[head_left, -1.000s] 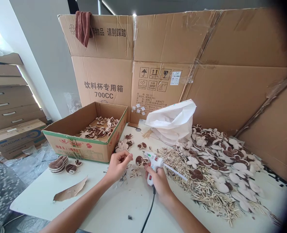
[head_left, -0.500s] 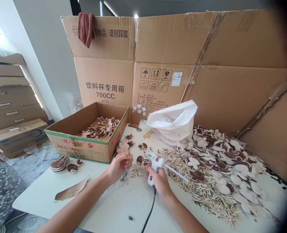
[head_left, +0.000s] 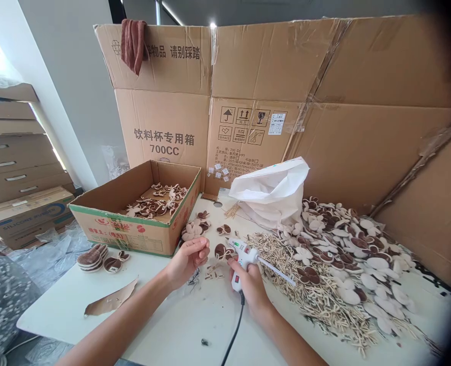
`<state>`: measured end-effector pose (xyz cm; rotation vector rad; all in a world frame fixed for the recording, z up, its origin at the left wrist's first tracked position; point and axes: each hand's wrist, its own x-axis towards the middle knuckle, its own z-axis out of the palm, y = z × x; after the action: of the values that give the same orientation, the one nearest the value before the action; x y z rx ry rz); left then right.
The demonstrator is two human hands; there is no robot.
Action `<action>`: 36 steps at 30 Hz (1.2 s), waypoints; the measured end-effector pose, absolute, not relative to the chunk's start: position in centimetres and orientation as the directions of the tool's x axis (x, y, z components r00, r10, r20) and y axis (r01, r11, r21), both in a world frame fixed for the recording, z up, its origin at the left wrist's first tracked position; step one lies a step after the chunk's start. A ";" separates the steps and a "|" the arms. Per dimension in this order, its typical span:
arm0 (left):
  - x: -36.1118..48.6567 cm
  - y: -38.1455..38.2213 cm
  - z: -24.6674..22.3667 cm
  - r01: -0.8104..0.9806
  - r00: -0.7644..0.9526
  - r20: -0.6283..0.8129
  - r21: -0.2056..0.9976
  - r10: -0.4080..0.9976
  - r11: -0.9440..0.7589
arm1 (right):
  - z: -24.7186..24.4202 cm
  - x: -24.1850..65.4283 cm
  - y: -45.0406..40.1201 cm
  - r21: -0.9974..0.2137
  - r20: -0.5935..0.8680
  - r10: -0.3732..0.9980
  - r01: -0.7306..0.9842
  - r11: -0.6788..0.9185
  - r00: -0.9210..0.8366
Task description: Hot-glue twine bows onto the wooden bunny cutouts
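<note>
My right hand [head_left: 250, 284] is wrapped round a white hot glue gun [head_left: 241, 264], its nozzle pointing up and left and a clear glue stick [head_left: 276, 269] jutting from its back. A black cord runs down from the handle. Left of it, my left hand [head_left: 189, 259] is raised with thumb and fingers pinched together; whatever they hold, if anything, is too small to make out. Just by the nozzle lies a brown felt piece with a cream bow [head_left: 221, 251]. A similar bowed piece [head_left: 224, 230] rests behind it. Small cream bits [head_left: 213, 272] are scattered between my hands.
An open carton [head_left: 126, 236] with several bowed pieces stands at the left. Rightward lie a heap of short cream ties [head_left: 324, 300] and a pile of brown and cream felt shapes [head_left: 347, 239]. Behind are a white bag [head_left: 267, 188] and a cardboard screen [head_left: 263, 61]. Stacked felt pieces [head_left: 91, 257] sit front left.
My left hand's fingertips have shifted slightly, still pinched. The glue gun stays in nearly the same place in my right hand. The whole view has moved a little.
</note>
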<state>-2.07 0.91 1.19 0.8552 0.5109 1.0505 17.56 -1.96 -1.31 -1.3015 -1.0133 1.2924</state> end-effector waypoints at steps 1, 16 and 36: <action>-2.1 1.0 1.0 -0.538 0.422 0.026 0.812 0.906 0.227 | -1.3 17.6 -1.9 -0.985 -0.155 0.985 -0.084 -0.148 0.080; -1.8 1.5 -0.1 -0.439 0.259 -0.067 0.880 0.964 0.180 | -1.1 17.6 -2.1 -0.985 -0.160 0.981 -0.088 -0.151 0.109; -0.9 0.3 0.7 0.039 0.384 0.032 0.998 0.923 -0.050 | -0.8 17.5 -2.3 -0.978 -0.121 0.992 -0.176 -0.113 0.035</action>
<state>-0.92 0.32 0.65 1.4352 0.9263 0.9191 17.47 -2.34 -0.78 -1.1839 -0.9876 1.3383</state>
